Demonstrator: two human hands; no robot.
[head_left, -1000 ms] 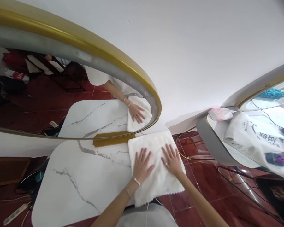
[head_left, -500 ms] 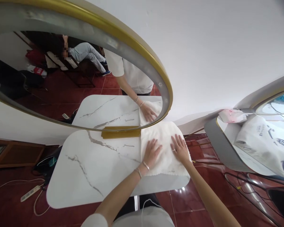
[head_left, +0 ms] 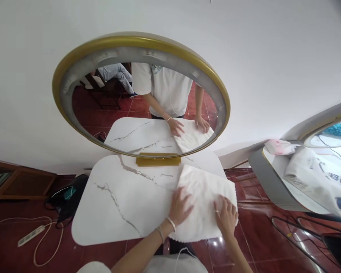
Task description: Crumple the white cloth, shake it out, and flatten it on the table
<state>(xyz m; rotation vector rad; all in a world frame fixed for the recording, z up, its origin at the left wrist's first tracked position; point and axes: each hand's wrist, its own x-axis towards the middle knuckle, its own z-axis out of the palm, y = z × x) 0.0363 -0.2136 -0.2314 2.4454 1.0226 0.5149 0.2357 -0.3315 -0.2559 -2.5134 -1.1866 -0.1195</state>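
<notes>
A white cloth (head_left: 201,189), which looks like a towel with a scalloped edge, lies at the right end of the marbled white table (head_left: 116,212). It sits at a slight angle, and its near edge reaches the table's front. My left hand (head_left: 179,208) rests on the cloth's left side, open with its fingers spread; bracelets circle that wrist. Toward the right edge, my right hand (head_left: 226,217) lies on the cloth, open, its fingers slightly bent and a ring showing.
An oval gold-framed mirror (head_left: 142,40) rises from a gold base (head_left: 158,162) at the table's back, reflecting me and a seated person. On the right, another table (head_left: 272,182) bears a tissue pack (head_left: 280,146) and a printed white cloth (head_left: 321,170). A power strip (head_left: 31,236) lies on the floor.
The white cloth has slid toward me and turned slightly, leaving the table's back right corner. Both hands have come nearer with it. My view has swung left, bringing the whole mirror in.
</notes>
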